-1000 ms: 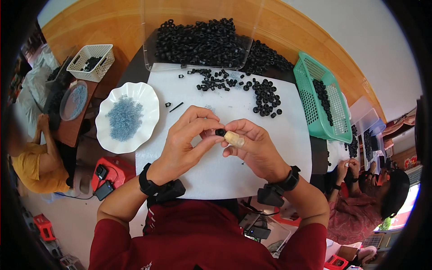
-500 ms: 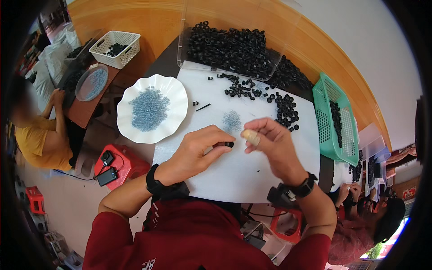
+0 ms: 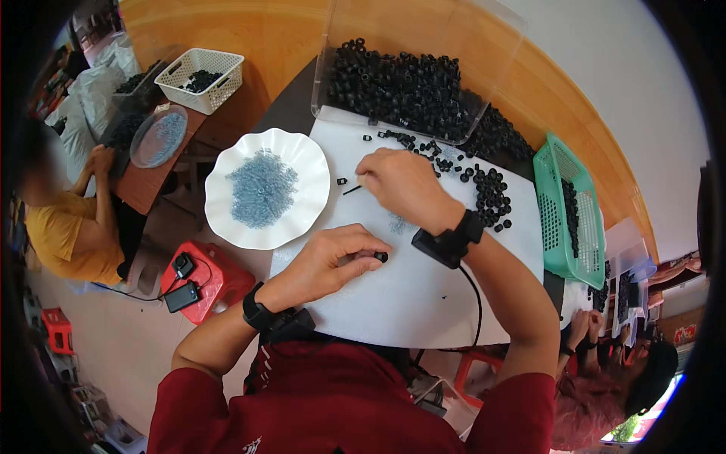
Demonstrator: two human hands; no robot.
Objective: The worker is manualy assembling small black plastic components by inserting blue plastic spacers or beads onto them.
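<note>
From the head view, you're at a table [image 3: 286, 94] topped with a white sheet [image 3: 363, 310], orange panelling [image 3: 280, 26] behind it. A clear bin [image 3: 495, 113] heaped with black pieces [image 3: 401, 83] sits at the far edge, more spilling out beside it; a green basket [image 3: 557, 261] flanks the sheet on your right, and a scalloped plate [image 3: 318, 163] of blue bits [image 3: 262, 189] on your left. Down on the floor there's a red stool [image 3: 236, 286] carrying two dark devices, and a person in yellow [image 3: 68, 246] sits beyond it; another person [image 3: 590, 405] works off to your right.

Now the hands: they're apart. Your left hand [image 3: 333, 261] pinches a small black part [image 3: 381, 257] between thumb and fingers, low over the middle of the sheet. Your right hand [image 3: 408, 189] has its fingers curled down just beside a thin black stick [image 3: 352, 190]; whether they grip anything, you can't tell from here.

A second ago both hands met at that part; half a second ago they'd parted. Now the right has swung across toward the plate, its wrist partly covering the small blue pile [image 3: 398, 225], while the left keeps its pinch.
</note>
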